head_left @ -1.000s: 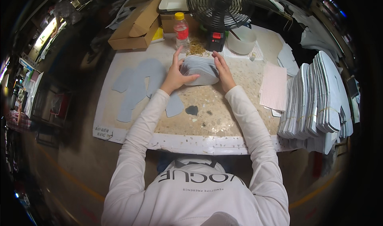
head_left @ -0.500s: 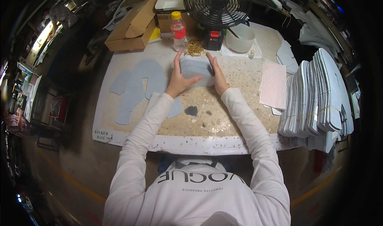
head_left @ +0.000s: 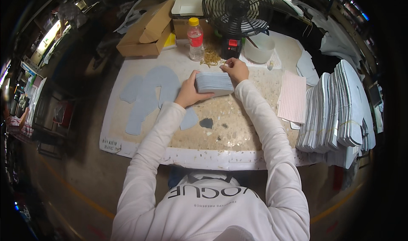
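Observation:
My left hand (head_left: pixel 190 90) grips the left end of a stack of grey-blue cut pieces (head_left: pixel 214 82), its thumb along the near side. The stack's layered edges face up, and it is held just above or on the table; which of the two I cannot tell. Beyond the stack's right end, my right hand (head_left: pixel 237 70) has its thumb and fingertips pinched together beside a heap of yellowish rubber bands (head_left: pixel 211 57). Whatever is between those fingertips is too small to make out.
Flat grey-blue pieces (head_left: pixel 146 94) lie at left on the table (head_left: pixel 199 134). Behind the rubber bands stand a yellow-capped bottle (head_left: pixel 196 41), a black fan (head_left: pixel 238 11), a white bowl (head_left: pixel 260 48) and a cardboard box (head_left: pixel 142 34). Banded stacks (head_left: pixel 335 109) and printed sheets (head_left: pixel 291 96) occupy the right.
My right hand has let go of the stack's right end and moved to the edge of the rubber-band heap, fingers now pinched. My left hand still holds the stack, which has turned slightly.

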{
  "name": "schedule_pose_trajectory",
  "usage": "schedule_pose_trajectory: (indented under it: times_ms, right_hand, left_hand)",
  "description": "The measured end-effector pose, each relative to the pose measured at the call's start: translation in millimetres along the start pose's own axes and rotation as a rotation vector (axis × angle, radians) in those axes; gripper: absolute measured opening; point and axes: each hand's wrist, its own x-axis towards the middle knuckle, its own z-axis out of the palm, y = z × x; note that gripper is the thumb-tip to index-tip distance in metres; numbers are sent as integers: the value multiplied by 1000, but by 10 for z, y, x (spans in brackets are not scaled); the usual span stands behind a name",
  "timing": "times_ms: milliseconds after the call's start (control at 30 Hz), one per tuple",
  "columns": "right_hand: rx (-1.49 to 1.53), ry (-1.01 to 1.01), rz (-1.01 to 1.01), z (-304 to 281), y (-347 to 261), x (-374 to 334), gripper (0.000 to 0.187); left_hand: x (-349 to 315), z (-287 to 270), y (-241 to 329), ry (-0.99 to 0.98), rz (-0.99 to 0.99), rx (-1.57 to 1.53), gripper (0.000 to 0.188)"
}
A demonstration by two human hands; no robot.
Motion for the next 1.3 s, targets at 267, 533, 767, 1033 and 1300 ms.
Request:
schedule_pose_trajectory:
  times_ms: [267,533,767,1033,1300]
  right_hand:
    - [338,50,48,29,8,-57,13]
    - [1023,-248,173,-251,-462,-419,22]
    - [1071,-207,70,-363,-738,-512,20]
    - [388,-190,170,-329,-395,-290,26]
    - [-72,112,-330,239,-379,-143,16]
  left_hand:
    - [48,-41,-44,-67,-58,16,75]
    - [-29,55,92,159,-605,-1551,62]
    - [-78,53,72,140,-538,-1557,63]
    - [35,-173,-76,168,-369,-1878,58]
    - [60,-255,-12,174,-334,-1934,54]
